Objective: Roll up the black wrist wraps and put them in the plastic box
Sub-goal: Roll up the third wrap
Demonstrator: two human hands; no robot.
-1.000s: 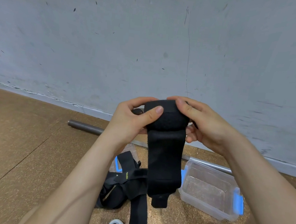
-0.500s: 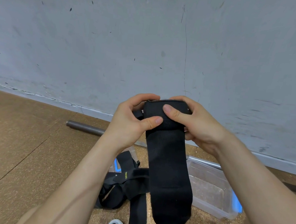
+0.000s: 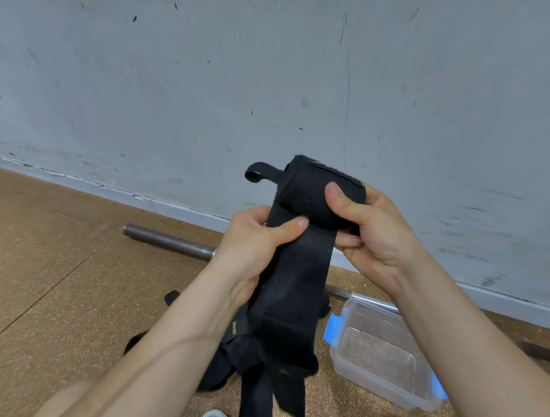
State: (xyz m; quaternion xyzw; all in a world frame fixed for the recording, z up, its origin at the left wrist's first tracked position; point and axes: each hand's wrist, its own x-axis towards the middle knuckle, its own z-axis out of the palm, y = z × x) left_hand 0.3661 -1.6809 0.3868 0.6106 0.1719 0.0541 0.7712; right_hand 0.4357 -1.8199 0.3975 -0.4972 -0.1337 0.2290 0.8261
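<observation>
Rolling is under way: one black wrist wrap is part-wound and held in the air, and nothing is seen in the plastic box.

The wound part is gripped by the right hand, thumb pressed on its front and fingers curled behind. The loose tail just below it, at 7 o'clock, is pinched between thumb and fingers of the left hand. A long stretch hangs unrolled towards 6 o'clock. More turns are judged to be needed, with the tail kept taut and square so the roll stays tight. The box stands open on the floor at 5 o'clock from the hands, with more black strapping heaped at 7 o'clock.
</observation>
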